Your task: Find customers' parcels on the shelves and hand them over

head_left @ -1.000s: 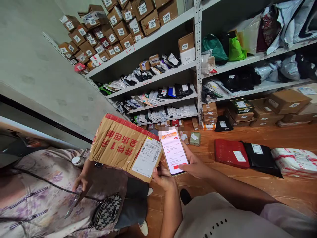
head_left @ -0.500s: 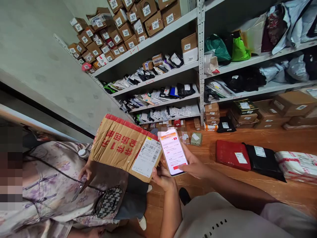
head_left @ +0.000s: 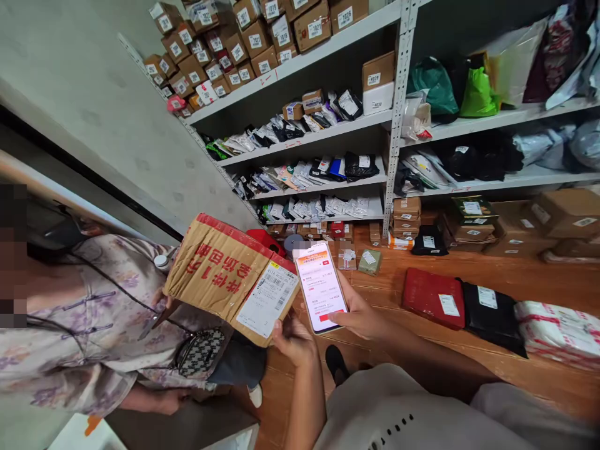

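Holding a lit phone [head_left: 319, 290] in the right hand [head_left: 359, 312]; gripping, just beside it, a cardboard parcel [head_left: 222, 275] in the left hand [head_left: 296, 340]. Facing a red package [head_left: 424, 290] right of the right hand, then shelves [head_left: 402, 75] beyond both.

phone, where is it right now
In the head view, the phone is just below centre, held in the right hand, just right of the cardboard box that the left hand grips.

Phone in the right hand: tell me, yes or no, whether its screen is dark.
No, the phone in the right hand shows a lit, mostly white screen.
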